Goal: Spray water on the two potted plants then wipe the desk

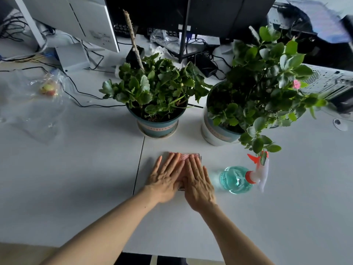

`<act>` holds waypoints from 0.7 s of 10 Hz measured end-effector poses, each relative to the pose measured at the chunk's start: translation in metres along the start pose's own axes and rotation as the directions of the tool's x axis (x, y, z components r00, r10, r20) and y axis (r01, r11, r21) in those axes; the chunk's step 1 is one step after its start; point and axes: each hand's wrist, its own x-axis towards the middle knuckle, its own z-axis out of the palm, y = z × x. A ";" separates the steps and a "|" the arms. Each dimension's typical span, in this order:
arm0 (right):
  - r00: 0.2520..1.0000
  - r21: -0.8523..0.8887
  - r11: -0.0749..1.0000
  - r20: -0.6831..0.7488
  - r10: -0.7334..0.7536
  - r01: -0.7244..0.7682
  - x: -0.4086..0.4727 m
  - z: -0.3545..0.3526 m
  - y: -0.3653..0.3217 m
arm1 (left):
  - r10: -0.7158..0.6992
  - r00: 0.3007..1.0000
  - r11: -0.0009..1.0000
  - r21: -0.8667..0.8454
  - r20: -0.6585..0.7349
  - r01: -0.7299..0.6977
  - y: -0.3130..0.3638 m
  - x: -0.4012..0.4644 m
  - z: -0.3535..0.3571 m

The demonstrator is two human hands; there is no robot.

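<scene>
A folded pink cloth (188,156) lies flat on the white desk (76,178), just below the two pots. My left hand (166,178) and my right hand (198,184) press flat on it side by side, fingers extended, covering most of it. A teal spray bottle (236,179) with a white and red trigger head stands right of my right hand, apart from it. Behind the cloth stands a leafy plant in a teal pot (157,127). To its right stands a taller plant with a pink flower in a white and teal pot (214,132); its leaves overhang the bottle's trigger.
A seam (138,165) divides the desk left of my hands. Monitors (91,22), cables (76,92) and a power brick sit at the back. A clear plastic bag (47,88) holding something lies far left. A computer case (332,83) is at the right.
</scene>
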 end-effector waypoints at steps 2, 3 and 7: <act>0.999 0.018 0.999 -0.011 0.041 -0.041 0.019 0.001 -0.004 | 0.023 0.999 0.998 0.062 0.029 -0.025 -0.017 0.016 -0.012; 0.999 0.022 0.999 -0.016 0.037 -0.037 0.017 0.006 -0.006 | 0.010 0.999 0.998 0.066 0.034 -0.012 -0.019 0.011 -0.009; 0.994 0.337 0.942 -0.096 0.042 -0.008 -0.026 -0.044 -0.014 | -0.010 0.999 0.986 -0.167 0.047 0.018 -0.039 -0.035 -0.021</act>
